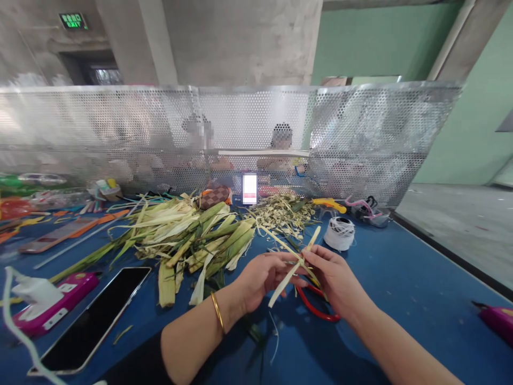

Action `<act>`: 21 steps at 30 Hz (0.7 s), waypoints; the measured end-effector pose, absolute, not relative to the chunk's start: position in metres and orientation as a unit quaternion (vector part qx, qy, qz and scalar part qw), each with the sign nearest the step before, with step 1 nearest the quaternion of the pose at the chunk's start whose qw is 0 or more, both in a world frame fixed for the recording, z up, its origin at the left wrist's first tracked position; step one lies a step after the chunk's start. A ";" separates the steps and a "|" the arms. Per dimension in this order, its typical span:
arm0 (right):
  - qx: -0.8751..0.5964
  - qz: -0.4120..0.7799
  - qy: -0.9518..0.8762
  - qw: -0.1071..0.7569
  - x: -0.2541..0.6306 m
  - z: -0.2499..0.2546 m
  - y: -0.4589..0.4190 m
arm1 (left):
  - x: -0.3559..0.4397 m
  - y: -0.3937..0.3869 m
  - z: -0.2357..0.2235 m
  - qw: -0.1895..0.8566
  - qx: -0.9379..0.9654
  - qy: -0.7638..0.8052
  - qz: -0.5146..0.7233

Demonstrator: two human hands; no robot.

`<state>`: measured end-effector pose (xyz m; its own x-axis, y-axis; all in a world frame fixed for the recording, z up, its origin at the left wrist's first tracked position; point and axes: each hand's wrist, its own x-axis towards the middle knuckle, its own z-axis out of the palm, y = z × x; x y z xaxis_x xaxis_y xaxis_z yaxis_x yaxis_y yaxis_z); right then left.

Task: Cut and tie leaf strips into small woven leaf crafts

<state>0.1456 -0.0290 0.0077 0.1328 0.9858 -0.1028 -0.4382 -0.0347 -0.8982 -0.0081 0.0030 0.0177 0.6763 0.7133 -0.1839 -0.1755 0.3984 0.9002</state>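
Pale corn husk strips point(284, 286) cross each other just above the table, held between my two hands. My right hand point(334, 275) pinches them near the crossing with thumb and forefinger. From the other side my left hand point(258, 278) grips the strips, its fingertips partly hidden behind them. Under my hands lies a pair of scissors with red handles point(316, 313), its blades out of sight. A large heap of corn husks point(192, 230) spreads beyond my left hand. Behind my right hand stands a spool of white thread point(339, 234).
Husk scraps point(286, 211) are piled near the perforated metal screen point(360, 128). At left lie a black-screened phone point(96, 321) and a purple power strip point(60, 299) with a white plug and cable. A yellow tool point(329, 204) lies at the back right; another purple object point(497, 323) sits at the right edge.
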 end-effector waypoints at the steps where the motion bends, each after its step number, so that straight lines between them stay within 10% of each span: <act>1: -0.436 0.572 -0.323 0.615 0.145 0.008 -0.030 | -0.008 0.002 0.018 0.789 0.468 0.281 0.282; 15: -0.604 0.179 -0.721 0.291 0.156 0.003 -0.028 | -0.005 0.004 0.014 0.744 0.341 0.412 0.401; 21: -0.568 0.196 -0.739 0.305 0.150 0.008 -0.037 | -0.004 0.002 0.010 0.727 0.367 0.431 0.387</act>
